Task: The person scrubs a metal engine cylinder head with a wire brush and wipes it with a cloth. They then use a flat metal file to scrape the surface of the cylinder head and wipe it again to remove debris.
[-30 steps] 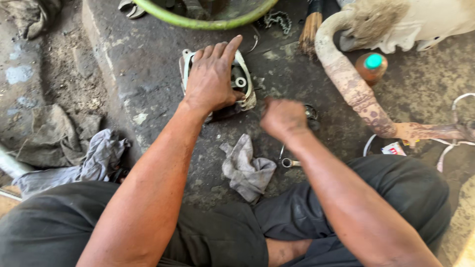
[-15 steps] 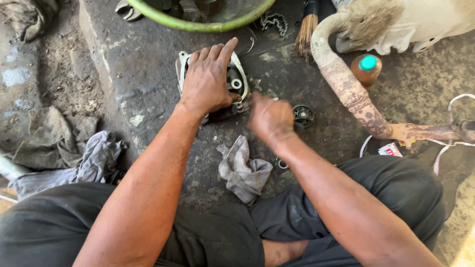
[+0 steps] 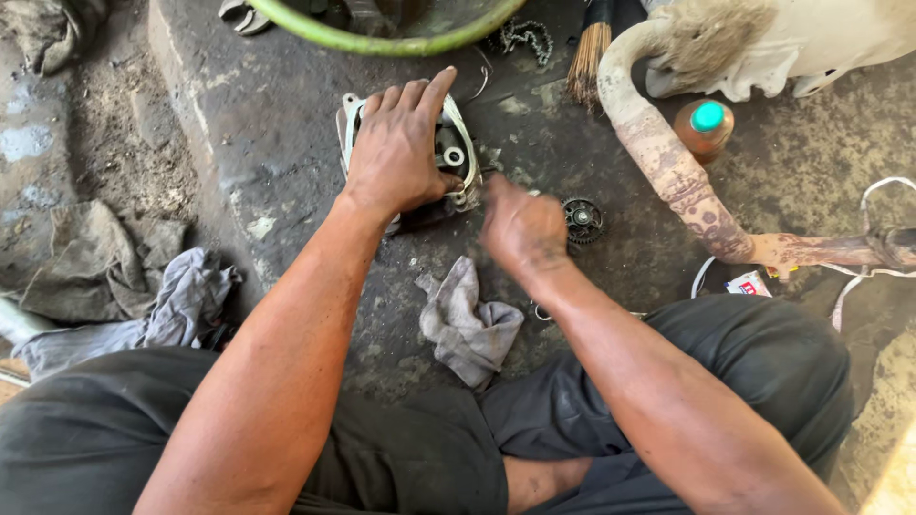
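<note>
My left hand [image 3: 396, 148] lies flat over a grey metal engine part [image 3: 456, 143] on the dark concrete floor, fingers pointing away and thumb hooked at its right side, holding it down. My right hand [image 3: 520, 224] is curled and slightly blurred, its fingertips at the part's lower right edge. Whether it holds anything small is hidden. A small black toothed gear [image 3: 583, 219] lies just to the right of that hand.
A crumpled grey rag [image 3: 468, 324] lies between my knees, with a small spanner [image 3: 542, 311] beside it. At right are a rusty bent exhaust pipe [image 3: 668, 172] and a brown bottle with a teal cap [image 3: 704, 124]. A green basin rim [image 3: 382, 40], brush [image 3: 587, 57] and chain [image 3: 520, 36] sit beyond. More rags [image 3: 143, 286] lie at left.
My right hand has moved left from beside the gear to the engine part's edge, uncovering the gear. My left hand has stayed on the part.
</note>
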